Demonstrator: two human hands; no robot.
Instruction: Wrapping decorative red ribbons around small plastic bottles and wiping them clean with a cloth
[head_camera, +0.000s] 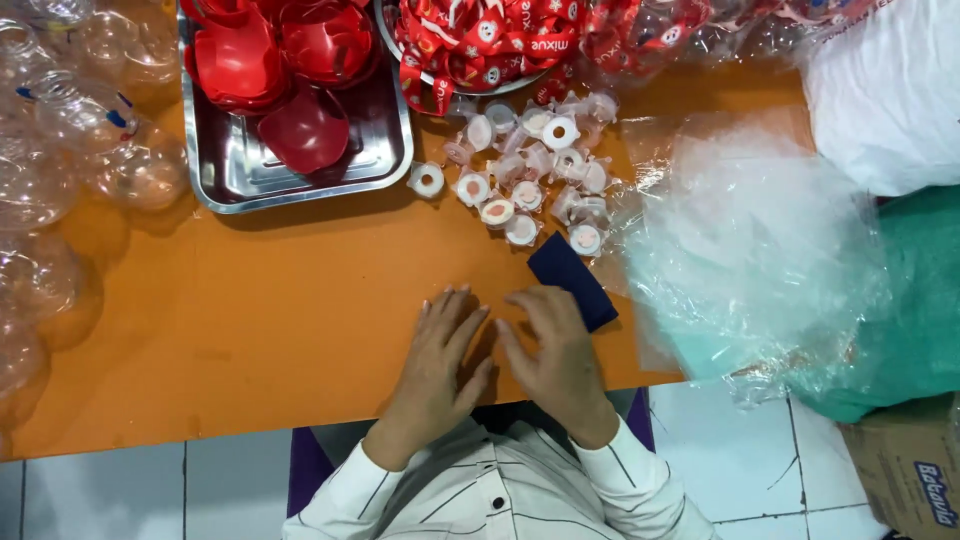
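Nearest the camera: white sleeves with thin dark stripes, both forearms reaching onto the orange tabletop (270, 340). Left hand (440, 365) lies flat, palm down, fingers (452, 312) spread and extended, holding nothing. Right hand (555, 355) sits just beside it, thumbs close together, also palm down, fingers loosely stretched, nothing gripped. Right fingertips rest at or over the near edge of a dark blue cloth (572, 278); contact can't be confirmed from this angle. The cloth lies flat on the tabletop, angled diagonally, just beyond the right hand.

Just past the cloth: a loose cluster of small clear plastic caps (525, 170) with white and pinkish round inserts, scattered on the tabletop, one (427, 180) lying apart to the left near the tray's corner.

Right of the hands: a crumpled clear plastic sheet (745, 250) hanging over the tabletop's right edge, over a green bag (925, 300). White bag (890, 90) beyond that. Cardboard box (915, 480) on the tiled floor at bottom right.

Farther back, left of centre: steel tray (235, 170) holding red plastic shells (300, 60), stacked and overlapping. Beside it to the right, a round steel bowl, mostly hidden, piled with red printed ribbons (480, 40).

Far left: clear plastic spheres (60, 130) heaped along the tabletop's left side, some with blue marks.
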